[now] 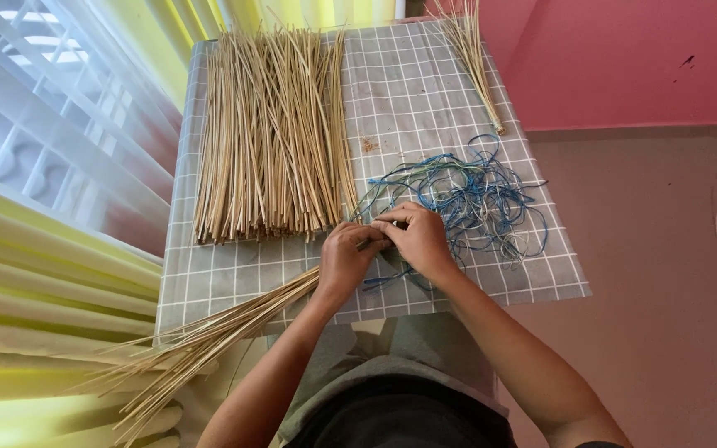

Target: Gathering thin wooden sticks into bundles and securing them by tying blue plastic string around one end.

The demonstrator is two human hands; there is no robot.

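Checked table [226, 278], both hands [383, 249] gripping straw bundle [209, 336]

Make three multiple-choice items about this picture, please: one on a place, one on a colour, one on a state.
1. Where does the large pile of straw sticks lie on the table?
A. On its left part
B. At its right edge
C. Under the table

2. What colour is most of the tangle of thin cords?
A. Red
B. Blue
C. Black

3. How are the left hand and the right hand placed?
A. Far apart, at the table's two sides
B. Close together at the near edge of the cords
C. Both lifted off, above the big pile

Answers: 1 A, the pile covers the left part of the checked cloth. 2 B, blue strands are in the majority, with a few pale ones. 3 B, the fingers meet over the cords, and a bundle of sticks runs from the left hand.
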